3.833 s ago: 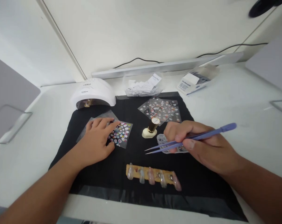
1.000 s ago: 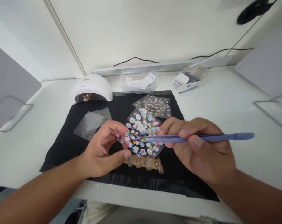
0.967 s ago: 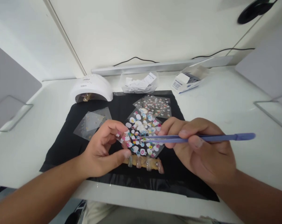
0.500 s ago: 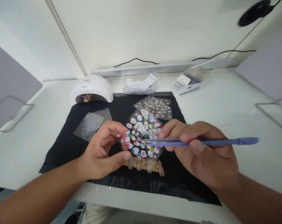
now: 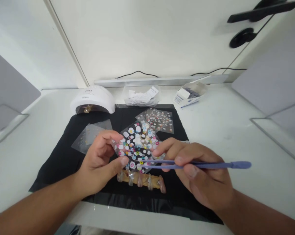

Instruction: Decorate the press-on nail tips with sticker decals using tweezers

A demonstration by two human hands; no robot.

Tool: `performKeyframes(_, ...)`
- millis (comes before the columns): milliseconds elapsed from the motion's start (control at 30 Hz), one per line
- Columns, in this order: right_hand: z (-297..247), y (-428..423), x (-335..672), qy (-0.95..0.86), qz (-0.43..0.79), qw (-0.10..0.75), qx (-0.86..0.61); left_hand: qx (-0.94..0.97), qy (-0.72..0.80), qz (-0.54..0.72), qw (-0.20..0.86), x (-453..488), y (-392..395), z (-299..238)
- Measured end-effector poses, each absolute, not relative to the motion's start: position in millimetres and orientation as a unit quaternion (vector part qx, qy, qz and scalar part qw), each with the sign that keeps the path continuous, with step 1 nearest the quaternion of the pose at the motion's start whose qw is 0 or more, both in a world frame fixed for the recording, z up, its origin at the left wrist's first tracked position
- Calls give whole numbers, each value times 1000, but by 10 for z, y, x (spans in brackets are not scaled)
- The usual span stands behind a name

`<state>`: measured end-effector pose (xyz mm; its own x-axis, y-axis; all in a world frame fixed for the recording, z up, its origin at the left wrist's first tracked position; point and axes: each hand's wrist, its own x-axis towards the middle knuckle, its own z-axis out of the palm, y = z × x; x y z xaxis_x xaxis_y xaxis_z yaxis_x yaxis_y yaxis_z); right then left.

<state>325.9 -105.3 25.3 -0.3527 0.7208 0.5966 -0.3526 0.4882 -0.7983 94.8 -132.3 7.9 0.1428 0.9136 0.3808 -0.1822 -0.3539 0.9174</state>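
Note:
My left hand (image 5: 102, 163) pinches the left edge of a clear sticker sheet (image 5: 138, 130) printed with white and coloured cartoon shapes. In my right hand (image 5: 198, 173) is a pair of purple tweezers (image 5: 211, 165), held level with the slightly parted tips pointing left over the lower part of the sheet. Whether the tips touch a sticker I cannot tell. The right fingertips are by the sheet's right edge. Just below the sheet, several false nail tips (image 5: 140, 180) sit in a row on a tan strip (image 5: 144, 179).
A black mat (image 5: 61, 160) covers the middle of the white table (image 5: 235, 130). More sticker sheets (image 5: 162, 120), (image 5: 88, 135) lie on it. Behind stand a white nail lamp (image 5: 93, 98), a clear tub of white wipes (image 5: 141, 96) and an open box of alcohol pads (image 5: 190, 94).
The tweezer tips have moved down over the sheet, from its middle toward its lower edge. The left hand keeps its pinch. The whole view has shifted, and more of the nail row shows.

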Motion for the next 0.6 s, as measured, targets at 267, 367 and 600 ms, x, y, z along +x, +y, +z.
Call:
performKeyframes(267, 271, -1090, 3261, -699, 478, 516, -131, 568, 349, 599, 442, 937, -1259, 135)
performKeyframes(367, 275, -1090, 3256, -702, 482, 507, -132, 576, 365, 590, 432, 890, -1239, 152)
performKeyframes(600, 283, -1069, 3263, -724, 461, 499, -122, 591, 359, 561, 454, 838, -1257, 152)
